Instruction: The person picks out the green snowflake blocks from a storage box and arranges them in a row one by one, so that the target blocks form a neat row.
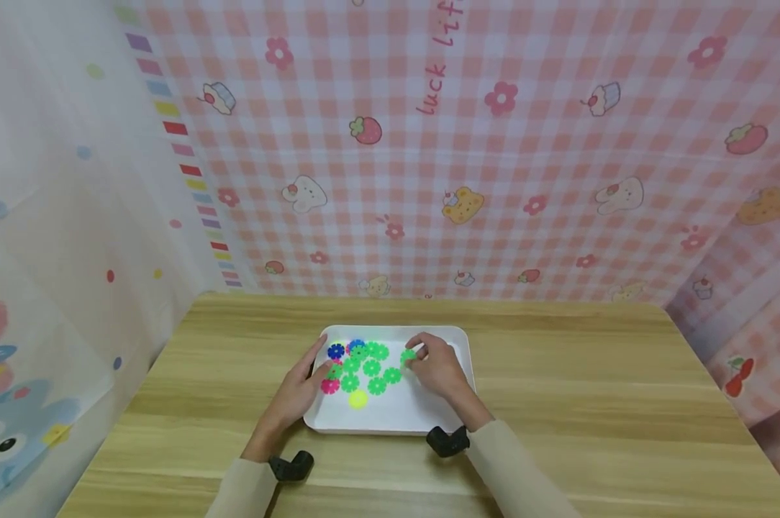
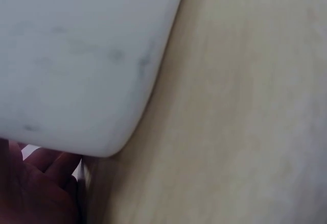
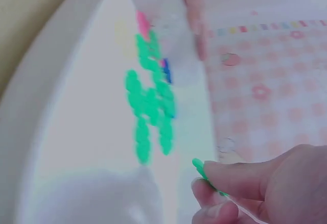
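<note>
My right hand (image 1: 440,368) pinches a green snowflake disc (image 3: 199,168) between thumb and fingertips, over the right half of a white tray (image 1: 403,415). At the tray's left side, my left hand (image 1: 296,394) grips the rim, its thumb reaching inside. In the left wrist view, the fingers of the left hand (image 2: 43,191) show beside a rounded corner of the tray (image 2: 76,91). Several more green discs (image 1: 371,367) lie in the left and middle part of the tray, with a pink disc (image 1: 329,386), a dark blue disc (image 1: 336,351) and a yellow disc (image 1: 358,399).
The tray stands on a wood-grain table (image 1: 558,403). Behind the table hangs a pink checked curtain (image 1: 390,180), and a white dotted cloth (image 1: 105,216) hangs at the left. Black wrist cameras (image 1: 447,441) sit on both wrists, close to the tray's front edge.
</note>
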